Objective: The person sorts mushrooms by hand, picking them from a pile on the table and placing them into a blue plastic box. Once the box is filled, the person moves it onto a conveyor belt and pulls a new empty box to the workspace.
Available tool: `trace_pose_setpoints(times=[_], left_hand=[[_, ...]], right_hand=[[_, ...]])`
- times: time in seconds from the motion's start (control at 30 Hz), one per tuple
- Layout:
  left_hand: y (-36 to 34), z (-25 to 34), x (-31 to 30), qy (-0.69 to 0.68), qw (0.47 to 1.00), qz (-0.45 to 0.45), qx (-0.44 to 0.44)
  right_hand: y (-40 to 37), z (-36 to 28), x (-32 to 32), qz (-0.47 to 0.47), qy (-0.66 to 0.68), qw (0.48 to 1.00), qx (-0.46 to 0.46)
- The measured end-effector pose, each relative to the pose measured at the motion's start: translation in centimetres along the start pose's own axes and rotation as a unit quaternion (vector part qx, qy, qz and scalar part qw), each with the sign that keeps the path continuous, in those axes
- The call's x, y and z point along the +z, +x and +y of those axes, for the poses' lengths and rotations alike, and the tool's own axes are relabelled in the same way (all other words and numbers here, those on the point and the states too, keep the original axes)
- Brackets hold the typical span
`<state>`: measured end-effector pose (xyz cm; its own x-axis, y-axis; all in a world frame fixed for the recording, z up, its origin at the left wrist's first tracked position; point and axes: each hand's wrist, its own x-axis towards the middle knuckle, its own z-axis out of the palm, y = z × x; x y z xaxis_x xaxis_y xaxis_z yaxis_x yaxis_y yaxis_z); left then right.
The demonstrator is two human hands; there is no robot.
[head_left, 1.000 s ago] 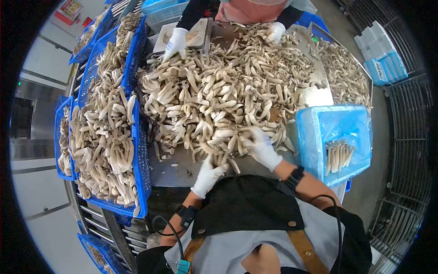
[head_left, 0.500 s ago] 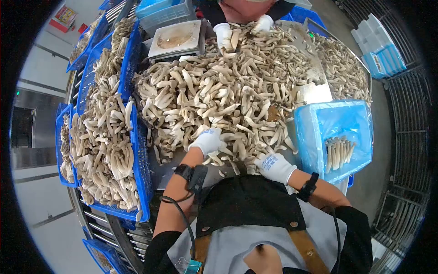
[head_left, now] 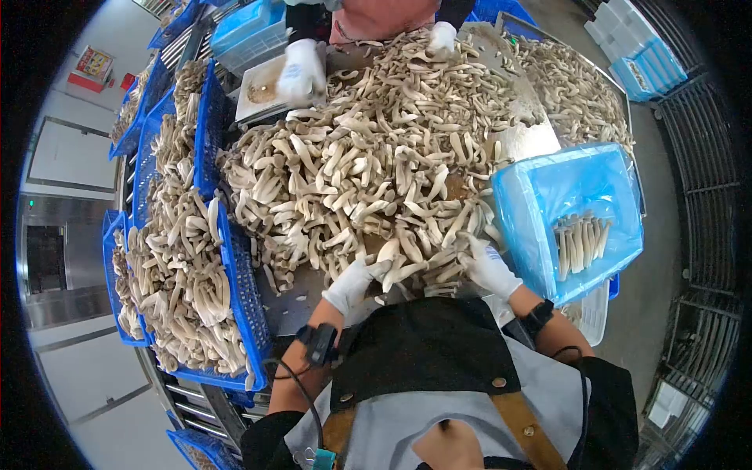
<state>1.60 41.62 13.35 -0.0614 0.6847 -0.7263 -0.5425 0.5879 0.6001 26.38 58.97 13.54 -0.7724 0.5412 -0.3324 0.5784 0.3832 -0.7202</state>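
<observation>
A large heap of pale mushrooms point(head_left: 352, 172) covers the steel table point(head_left: 294, 301). At the heap's near edge my left hand point(head_left: 350, 285), in a white glove, has its fingers closed on a mushroom point(head_left: 381, 267). To the right, my gloved right hand point(head_left: 487, 269) touches mushrooms at the front of the heap; its fingertips are partly hidden among them, so its grip cannot be made out. Beside it stands a crate lined with blue plastic point(head_left: 517, 215), with a row of mushrooms point(head_left: 581, 241) lying side by side inside.
Blue baskets point(head_left: 251, 329) full of mushrooms stand on rollers at the left. Across the table, a co-worker's gloved hands point(head_left: 301, 74) are near a scale point(head_left: 262, 86) and the heap. Stacked crates point(head_left: 646, 59) and wire racks point(head_left: 709, 196) are at the right.
My left hand has moved down toward the table's near edge. My right hand has shifted slightly right and up. One of the co-worker's hands has moved left over the scale.
</observation>
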Motion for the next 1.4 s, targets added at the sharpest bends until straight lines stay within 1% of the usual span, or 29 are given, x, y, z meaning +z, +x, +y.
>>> trace_pose_setpoints(times=[0.03,0.07,0.1,0.13,0.17,0.2,0.27,0.3,0.33,0.37,0.43,0.53,0.57,0.63,0.67,0.73,0.8,0.83,0.9,0.93,0.97,1.0,1.07,1.1,1.2,1.23,1.33,1.37,1.4], left_hand=[[-1.0,-0.1,0.6,-0.054,0.998,0.006,0.019],[-2.2,-0.1,1.2,-0.106,0.994,0.014,0.037],[-3.3,0.1,2.4,-0.142,0.984,0.034,0.099],[-4.3,0.3,3.2,-0.194,0.974,0.016,0.117],[-4.0,-0.6,3.3,-0.204,0.963,0.03,0.174],[-3.2,-1.3,3.5,-0.214,0.948,0.04,0.232],[-2.7,-0.9,4.9,-0.209,0.944,0.03,0.255],[-2.2,-0.9,5.3,-0.163,0.949,0.032,0.267],[-1.9,-0.8,5.7,-0.118,0.953,0.034,0.278],[-2.1,-0.2,6.1,-0.107,0.954,0.041,0.278],[-3.0,1.5,6.8,-0.084,0.955,0.061,0.277],[-2.3,1.9,6.4,-0.126,0.943,0.033,0.308],[-1.8,1.7,6.8,-0.232,0.909,0.019,0.344],[-0.3,1.5,5.8,-0.302,0.892,0.041,0.333],[0.4,1.4,5.3,-0.336,0.882,0.051,0.326],[-1.8,3.1,7.5,-0.236,0.899,0.085,0.36],[-2.4,3.1,8.2,-0.107,0.911,0.139,0.373],[-2.3,3.4,8.6,-0.035,0.912,0.172,0.37],[-3.3,3.2,10.6,0.057,0.92,0.161,0.352],[-3.5,3.2,11.2,0.123,0.921,0.154,0.337],[-3.2,3.1,11.1,0.15,0.922,0.163,0.319],[-2.9,3.2,10.9,0.271,0.876,0.192,0.351],[-2.7,3.8,10.1,0.493,0.735,0.243,0.398],[-2.9,4.0,10.2,0.489,0.741,0.217,0.406],[-3.0,4.0,10.1,0.482,0.746,0.182,0.422],[-3.1,3.7,10.4,0.432,0.768,0.192,0.432],[-2.7,2.8,11.5,0.216,0.88,0.17,0.388],[-2.7,2.7,12.2,0.132,0.898,0.158,0.389],[-2.8,2.8,13.1,0.065,0.907,0.182,0.375]], right_hand=[[-0.4,0.1,-0.5,0.012,0.031,0.999,-0.001],[-0.7,0.1,-0.7,-0.029,0.116,0.993,0.011],[-0.7,-0.2,-0.4,-0.071,0.203,0.976,0.019],[-0.5,-2.3,-0.9,-0.113,0.29,0.95,0.022],[-1.0,-4.4,-1.9,-0.143,0.395,0.907,-0.035],[-0.2,-5.6,-1.0,-0.121,0.413,0.902,-0.03],[1.0,-7.2,0.1,-0.073,0.443,0.893,-0.013],[2.6,-7.2,0.4,-0.091,0.421,0.902,-0.025],[3.4,-6.8,1.1,-0.077,0.38,0.922,0.008],[4.7,-6.1,2.4,-0.075,0.535,0.84,0.056],[5.3,-7.2,1.7,-0.084,0.633,0.762,0.108],[3.4,-9.1,-1.8,-0.095,0.48,0.868,0.084],[2.5,-9.8,-3.0,-0.08,0.41,0.907,0.047],[1.9,-9.2,-3.3,-0.047,0.427,0.903,0.013],[2.4,-7.7,-2.4,-0.032,0.512,0.858,0.016],[4.0,-3.7,0.0,-0.003,0.668,0.744,0.019],[4.5,-2.4,0.2,-0.03,0.704,0.71,0.012],[3.6,-5.7,-1.7,-0.018,0.685,0.727,0.044],[3.5,-7.2,-2.8,-0.053,0.728,0.681,0.069],[3.6,-6.7,-2.2,-0.128,0.682,0.719,-0.029],[3.7,-7.2,-2.0,-0.128,0.723,0.678,-0.03],[3.7,-8.1,-2.1,-0.131,0.761,0.635,-0.033],[4.6,-5.9,0.2,-0.094,0.766,0.635,0.036],[4.9,-6.2,1.0,-0.073,0.752,0.655,-0.005],[4.9,-5.2,0.9,-0.075,0.73,0.679,-0.023],[3.9,-5.7,-0.2,-0.09,0.71,0.698,-0.02],[3.3,-4.2,-0.4,-0.118,0.675,0.728,-0.011],[3.1,-4.4,0.3,-0.056,0.703,0.709,-0.019],[2.5,-4.4,-0.5,-0.083,0.769,0.634,0.012]])
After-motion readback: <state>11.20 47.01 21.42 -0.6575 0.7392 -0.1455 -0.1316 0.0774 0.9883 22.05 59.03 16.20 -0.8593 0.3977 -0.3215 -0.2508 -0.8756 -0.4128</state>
